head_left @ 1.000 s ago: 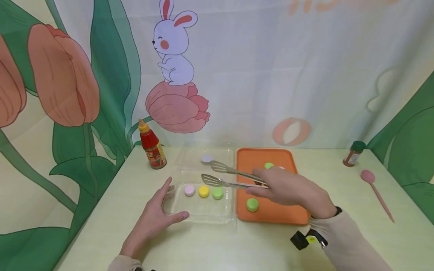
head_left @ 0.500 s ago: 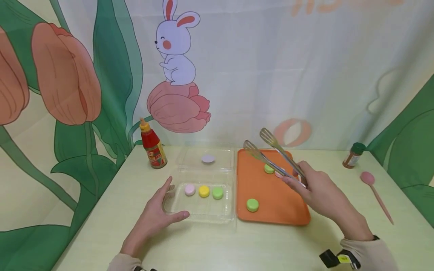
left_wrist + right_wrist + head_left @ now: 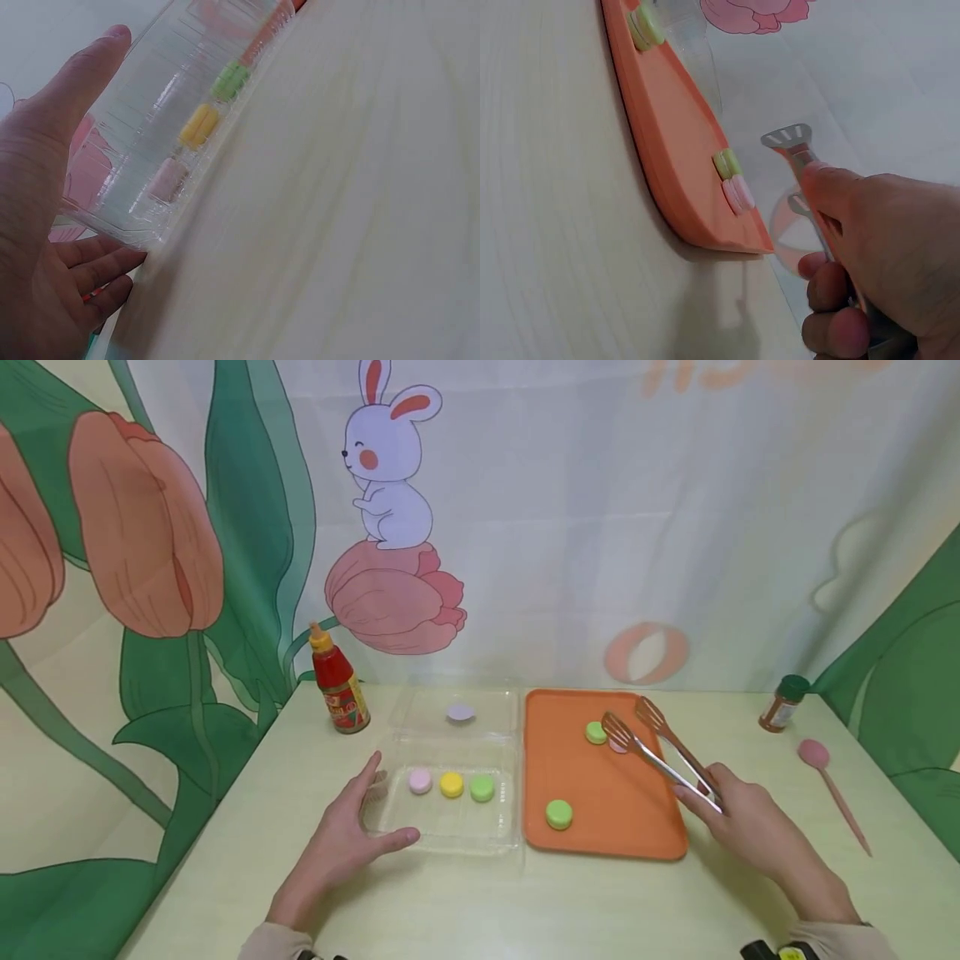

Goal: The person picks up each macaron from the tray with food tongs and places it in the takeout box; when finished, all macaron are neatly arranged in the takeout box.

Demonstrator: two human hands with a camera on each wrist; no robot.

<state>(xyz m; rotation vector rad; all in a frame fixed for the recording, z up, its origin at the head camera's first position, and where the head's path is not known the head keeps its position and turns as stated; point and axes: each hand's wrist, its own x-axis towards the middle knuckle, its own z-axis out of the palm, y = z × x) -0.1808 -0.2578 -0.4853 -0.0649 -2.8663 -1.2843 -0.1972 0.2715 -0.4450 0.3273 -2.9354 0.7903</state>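
My right hand (image 3: pixel 757 818) grips a pair of metal tongs (image 3: pixel 667 762), whose slotted tips are spread above the right side of an orange tray (image 3: pixel 592 785). On the tray lie a green macaron (image 3: pixel 558 814) near the front, another green macaron (image 3: pixel 596 732) at the back and a pink macaron (image 3: pixel 739 194) beside it. My left hand (image 3: pixel 341 839) is at the left side of a clear plastic box (image 3: pixel 442 827), thumb and fingers spread around its corner. A pale pink macaron (image 3: pixel 420 781), a yellow macaron (image 3: pixel 451 784) and a green macaron (image 3: pixel 482 787) sit in a row inside the box.
The box's clear lid (image 3: pixel 416 710) lies folded back, with a pale lilac oval (image 3: pixel 461 712) on it. A red sauce bottle (image 3: pixel 339 681) stands at the back left. A spice jar (image 3: pixel 783 703) and a pink spoon (image 3: pixel 832 793) are at the right.
My right hand has drawn back to the right with the tongs, from over the box to the tray's right side. The tongs' tips have come down since half a second ago. My left hand stays put.
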